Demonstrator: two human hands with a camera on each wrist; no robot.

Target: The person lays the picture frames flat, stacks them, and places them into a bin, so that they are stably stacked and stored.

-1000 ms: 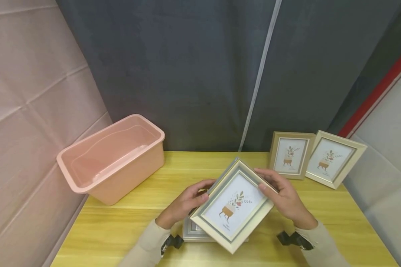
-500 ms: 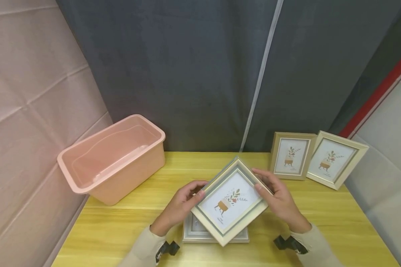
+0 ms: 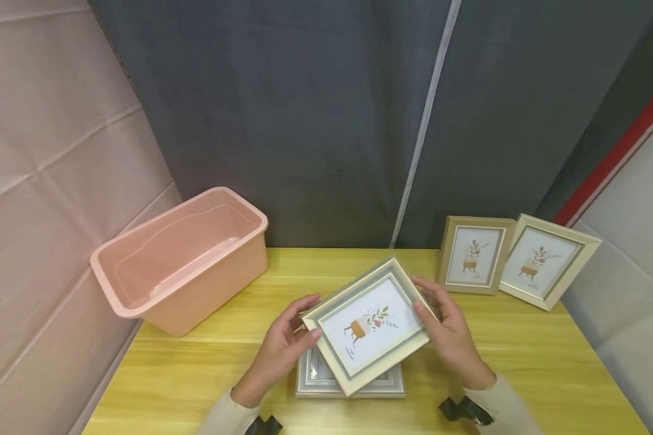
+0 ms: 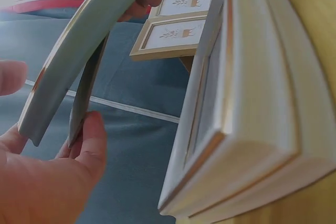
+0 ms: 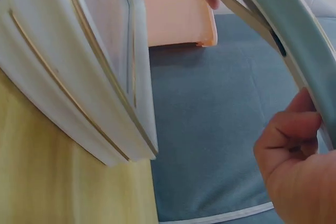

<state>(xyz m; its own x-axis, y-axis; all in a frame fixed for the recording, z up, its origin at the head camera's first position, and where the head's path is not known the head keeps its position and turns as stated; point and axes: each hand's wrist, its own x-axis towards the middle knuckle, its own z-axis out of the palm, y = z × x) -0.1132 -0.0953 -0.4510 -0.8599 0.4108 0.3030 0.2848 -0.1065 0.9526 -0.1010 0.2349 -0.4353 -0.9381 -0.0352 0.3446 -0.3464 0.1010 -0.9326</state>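
A cream and grey-green picture frame (image 3: pixel 354 379) with a potted-plant print is held up, tilted and turned slantwise, between both hands. My left hand (image 3: pixel 283 347) grips its left corner, thumb on the front. In the left wrist view, the fingers also touch the lower end of the stand leg (image 4: pixel 86 95), which juts out from the frame's back. My right hand (image 3: pixel 457 338) grips the right edge, thumb on the front and fingers behind. Beneath lies a stack of silver-white picture frames (image 3: pixel 311 388), apart from the held one in the wrist views and partly hidden by it from above.
Two picture frames, one tan (image 3: pixel 448 254) and one cream (image 3: pixel 568 263), stand upright at the table's back right, overlapping slightly. A pink plastic bin (image 3: pixel 207 278) stands at the back left. A dark curtain (image 3: pixel 305 121) hangs behind the wooden table (image 3: pixel 196 374).
The held picture frame has turned clockwise and shifted slightly left, showing more of the stack below. My left hand has moved left and the right hand a little left.
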